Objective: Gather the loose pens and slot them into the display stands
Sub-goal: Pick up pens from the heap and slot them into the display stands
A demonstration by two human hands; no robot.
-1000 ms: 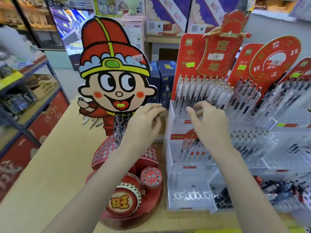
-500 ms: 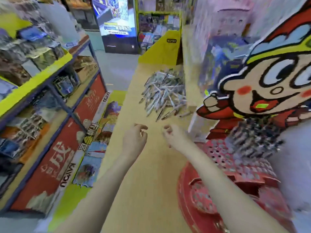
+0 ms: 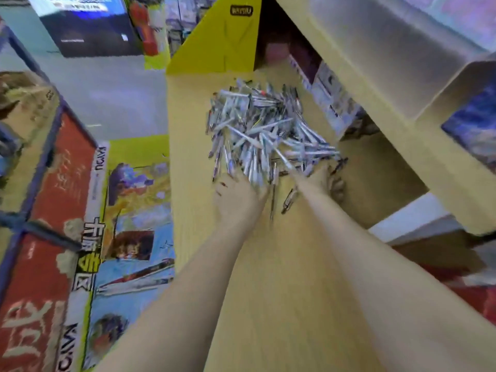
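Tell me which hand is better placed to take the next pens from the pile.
Probably the right hand: its fingers already curl into the near edge of the heap of loose silver-white pens. The left hand only lies flat against the heap on the wooden counter.

Bright, even indoor light; heavy motion blur throughout, wide-angle stretching at the edges.

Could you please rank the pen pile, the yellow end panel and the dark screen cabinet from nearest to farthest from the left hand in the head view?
1. Pen pile: touching the left hand, just beyond its fingers.
2. Yellow end panel: past the pile, at the counter's far end.
3. Dark screen cabinet: farthest, up left across the aisle.
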